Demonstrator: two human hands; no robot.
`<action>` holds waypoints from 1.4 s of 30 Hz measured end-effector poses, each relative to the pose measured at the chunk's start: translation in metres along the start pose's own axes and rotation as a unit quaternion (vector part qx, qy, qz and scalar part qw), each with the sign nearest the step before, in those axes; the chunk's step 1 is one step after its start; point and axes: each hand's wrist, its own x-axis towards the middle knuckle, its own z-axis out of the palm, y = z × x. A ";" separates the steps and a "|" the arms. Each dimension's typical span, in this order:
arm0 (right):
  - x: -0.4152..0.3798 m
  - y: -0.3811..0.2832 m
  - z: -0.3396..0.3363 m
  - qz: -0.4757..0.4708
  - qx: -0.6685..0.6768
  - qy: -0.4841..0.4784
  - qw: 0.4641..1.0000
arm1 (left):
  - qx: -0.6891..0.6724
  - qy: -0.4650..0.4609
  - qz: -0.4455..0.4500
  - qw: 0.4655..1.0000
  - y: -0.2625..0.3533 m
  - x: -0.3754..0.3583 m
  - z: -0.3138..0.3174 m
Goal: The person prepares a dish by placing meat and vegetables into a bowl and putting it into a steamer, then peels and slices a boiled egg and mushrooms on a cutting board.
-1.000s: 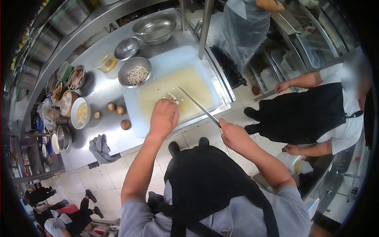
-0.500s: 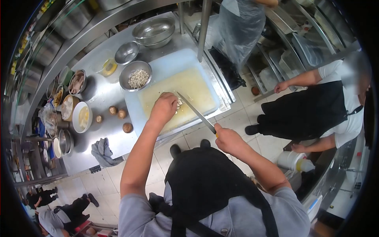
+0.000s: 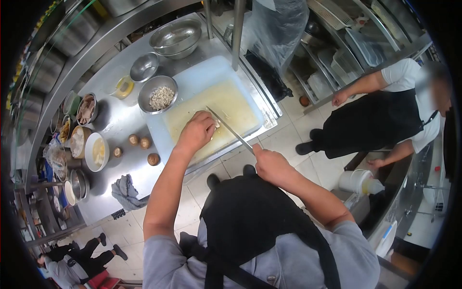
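Observation:
My right hand (image 3: pixel 272 164) is wrapped round the handle of a long kitchen knife (image 3: pixel 232 129). Its blade slants up and left across the board, close beside the fingertips of my left hand (image 3: pixel 197 130). Those fingers are curled down on a pale piece of mushroom (image 3: pixel 217 124), mostly hidden under them. Beneath lies a yellowed cutting board (image 3: pixel 236 98) on a larger bluish-white board (image 3: pixel 211 66). A steel bowl (image 3: pixel 158 79) of chopped mushroom (image 3: pixel 162 98) touches the board's far left side. Several whole brown mushrooms (image 3: pixel 145 142) sit left of the board.
A grey cloth (image 3: pixel 126 192) lies at the steel table's near edge. Left stand a white bowl (image 3: pixel 89 153) and several food containers; behind are two steel bowls (image 3: pixel 153 44) (image 3: pixel 144 67). A co-worker in a black apron (image 3: pixel 378 123) stands to my right, beside a white bucket (image 3: pixel 350 181).
The table has shifted slightly left in view. My knife's blade is now closer alongside my left fingers. The co-worker's lower hand is farther from the bucket, and people at lower left have moved.

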 end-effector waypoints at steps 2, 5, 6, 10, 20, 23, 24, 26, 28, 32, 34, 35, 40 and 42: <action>0.000 -0.004 0.000 0.008 0.008 -0.001 1.000 | -0.007 -0.022 0.006 1.000 0.001 0.002 -0.004; -0.002 -0.011 0.001 0.015 0.013 0.004 1.000 | -0.021 0.010 0.005 1.000 0.002 0.002 -0.006; -0.003 -0.011 0.004 0.019 0.012 0.004 1.000 | -0.012 -0.005 0.023 1.000 -0.002 0.002 -0.006; -0.003 -0.017 0.009 0.026 0.007 0.023 0.999 | -0.010 -0.049 0.038 0.998 -0.007 0.003 -0.009; -0.008 -0.032 0.016 0.055 0.002 0.020 0.998 | 0.006 -0.057 0.084 0.995 -0.009 -0.003 -0.010; -0.012 -0.039 0.011 0.056 -0.018 0.014 0.998 | 0.030 -0.037 0.102 0.994 -0.009 -0.005 -0.006; -0.012 -0.040 0.009 0.057 -0.018 0.014 0.998 | 0.040 -0.039 0.107 0.993 -0.008 -0.005 -0.007; -0.013 -0.042 0.007 0.057 -0.032 0.013 0.998 | 0.050 -0.040 0.111 0.992 -0.006 -0.004 -0.009; -0.015 -0.047 0.001 0.061 -0.035 0.005 0.998 | 0.054 -0.046 0.113 0.991 -0.004 -0.003 -0.009; -0.010 -0.042 0.013 0.075 -0.036 -0.022 0.996 | 0.044 -0.048 0.116 0.991 -0.006 -0.005 -0.006; -0.004 -0.040 0.017 0.077 -0.023 -0.020 0.997 | 0.028 -0.031 0.111 0.993 -0.007 -0.004 -0.005; 0.000 -0.039 0.017 0.078 -0.009 -0.019 0.997 | 0.030 -0.028 0.112 0.993 -0.007 -0.004 -0.005; 0.002 -0.035 0.018 0.080 0.007 -0.018 0.997 | 0.022 0.025 0.108 0.994 -0.007 -0.004 0.002; 0.001 -0.036 0.016 0.078 0.012 -0.024 0.997 | 0.025 0.012 0.098 0.995 -0.008 -0.002 0.004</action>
